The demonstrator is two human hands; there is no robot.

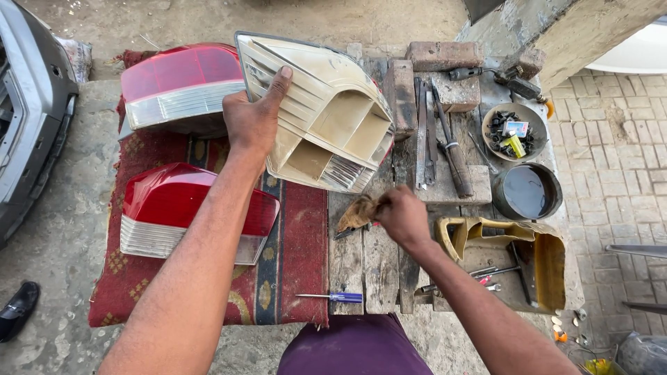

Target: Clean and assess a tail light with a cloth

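The tail-light housing [326, 111], upper centre, is tilted with the left hand [253, 118] fingers clamped on its left edge. The right hand [403, 215] fingers close on what appears to be a rag [358, 212] just below it. Red lamps [180, 83] crowd the left, tools [441, 139] the right of the table [379, 271].

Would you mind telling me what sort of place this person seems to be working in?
Probably an open-air car repair spot: red tail lights lie on a mat, hand tools rest on a rough wooden bench, and a grey car bumper stands alongside.
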